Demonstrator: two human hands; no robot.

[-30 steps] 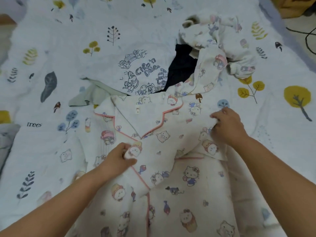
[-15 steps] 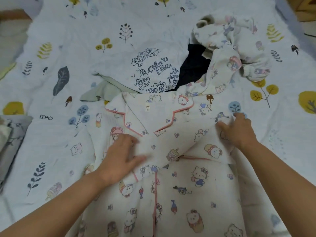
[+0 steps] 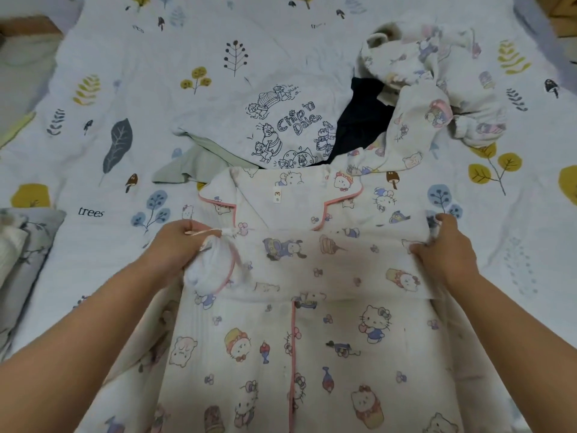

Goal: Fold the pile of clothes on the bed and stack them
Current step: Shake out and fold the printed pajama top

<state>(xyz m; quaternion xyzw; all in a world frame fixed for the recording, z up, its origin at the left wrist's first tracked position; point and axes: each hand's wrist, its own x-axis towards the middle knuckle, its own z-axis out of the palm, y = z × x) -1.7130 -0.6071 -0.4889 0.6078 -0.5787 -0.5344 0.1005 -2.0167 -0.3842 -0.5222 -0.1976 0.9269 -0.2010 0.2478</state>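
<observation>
Now | sleeves newly folded across pajama top [image 3: 312, 323] | left grip [image 3: 175, 248], right grip [image 3: 443, 248] clamped on them

Soft, even indoor light falls flat across the bed [image 3: 281, 57], a little dim and cool. Shadows are faint, just thin ones under the forearms. No glare anywhere. The wide lens bows the bed's edges and corners, and fine print looks slightly soft and smeared.
</observation>
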